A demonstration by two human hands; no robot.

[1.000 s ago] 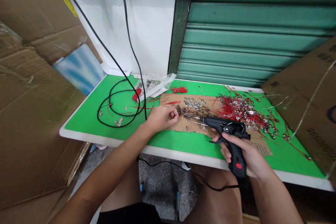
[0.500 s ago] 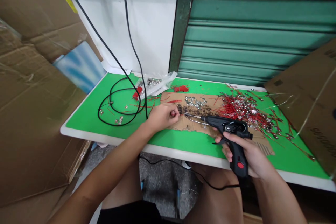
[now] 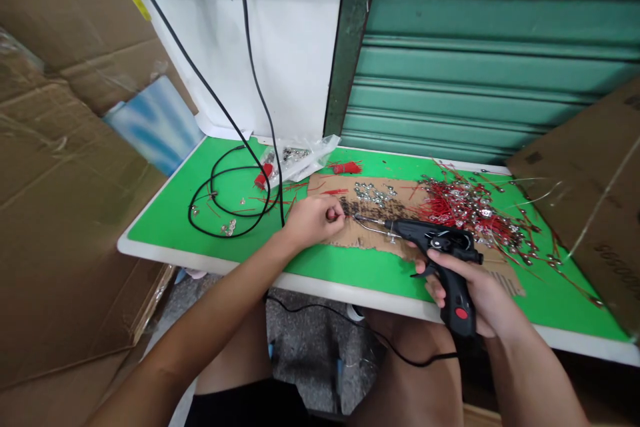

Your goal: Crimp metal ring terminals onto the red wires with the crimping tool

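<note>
My right hand (image 3: 475, 283) is wrapped round the grip of a black soldering gun (image 3: 457, 307) with a red button. The gun's thin metal tip points left and lies low over a brown cardboard sheet (image 3: 395, 245). Just left of that tip, my left hand (image 3: 317, 221) is closed in a pinch above the cardboard. Whatever sits between its fingertips is too small to make out. Behind the tip, small round metal pieces (image 3: 375, 193) are grouped on the cardboard, which has dark scorch marks. A pile of red wires with metal ends (image 3: 457, 207) lies to the right.
A black cable (image 3: 227, 237) loops over the green tabletop (image 3: 165, 227) on the left. At the back are a clear plastic bag (image 3: 305, 157) and a bundle of red wires (image 3: 346, 167). Cardboard boxes (image 3: 590, 213) flank the table. The gun's cord (image 3: 400, 355) hangs below the edge.
Almost nothing differs. The view has shifted slightly, and both hands and the soldering gun keep nearly the same positions over the cardboard.
</note>
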